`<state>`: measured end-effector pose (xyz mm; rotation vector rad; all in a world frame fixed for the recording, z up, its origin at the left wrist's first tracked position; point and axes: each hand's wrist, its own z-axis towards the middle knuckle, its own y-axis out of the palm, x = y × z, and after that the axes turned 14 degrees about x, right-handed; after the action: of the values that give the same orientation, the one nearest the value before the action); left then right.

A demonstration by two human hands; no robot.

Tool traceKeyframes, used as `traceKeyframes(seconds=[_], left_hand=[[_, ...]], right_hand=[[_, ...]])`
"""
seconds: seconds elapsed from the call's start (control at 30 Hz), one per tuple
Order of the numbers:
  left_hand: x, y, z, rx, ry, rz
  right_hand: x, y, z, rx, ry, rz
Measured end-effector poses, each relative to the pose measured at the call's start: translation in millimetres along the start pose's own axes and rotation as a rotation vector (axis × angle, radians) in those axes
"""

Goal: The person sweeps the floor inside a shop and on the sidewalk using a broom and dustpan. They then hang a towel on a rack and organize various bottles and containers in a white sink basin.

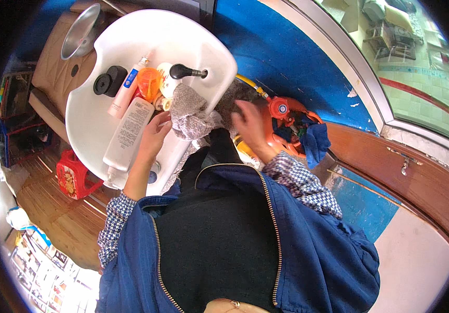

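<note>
Before me is a white wash basin (85, 117) with bottles and jars crowded inside. A grey towel (188, 113) lies bunched over its near right rim. My left hand (154, 135) is over the basin, its fingertips at the towel's left edge; whether they grip it is unclear. Under that wrist lies a white bottle (128, 133) bearing printed text. Beside it are a pale pink bottle (120, 98), an orange translucent container (148, 83) and a white patterned container (165, 78). My right hand (250, 127), blurred and empty, has its fingers apart between the basin and an orange-red gas cylinder (275, 143).
The cylinder carries a red regulator (279, 107), a yellow hose (246, 80) and a blue cloth (316, 144). A black-handled tap (181, 71) and black round object (111, 81) are in the basin. Around it are a metal bowl (81, 33), brown padded chair (58, 62) and red plastic jug (76, 174).
</note>
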<state>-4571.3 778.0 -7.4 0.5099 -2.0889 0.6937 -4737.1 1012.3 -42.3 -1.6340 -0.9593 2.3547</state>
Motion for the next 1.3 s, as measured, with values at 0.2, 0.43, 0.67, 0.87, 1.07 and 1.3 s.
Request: traceKeyframes(seconds=[0.2, 0.43, 0.67, 0.87, 1.07, 1.3], left_hand=[[-4, -11, -4, -0.024, -0.032, -0.038], [-6, -17, -13, -0.031, -0.116, -0.003], [-14, -20, -15, -0.012, -0.115, -0.012], [-4, -10, -22, -0.036, -0.095, -0.008], [1, -5, -24, -0.078, -0.065, 0.012], [-1, -2, -27, -0.065, -0.066, 0.050]], right_hand=[[102, -90, -43, 0.167, 0.120, -0.461], [153, -113, -64, -0.083, 0.408, -0.690], [162, -127, -71, 0.140, 0.365, -0.753], [159, -128, -57, -0.157, 0.437, -0.579], [166, -117, -58, -0.103, 0.301, -0.621], [137, -113, -45, -0.239, 0.520, -0.696]])
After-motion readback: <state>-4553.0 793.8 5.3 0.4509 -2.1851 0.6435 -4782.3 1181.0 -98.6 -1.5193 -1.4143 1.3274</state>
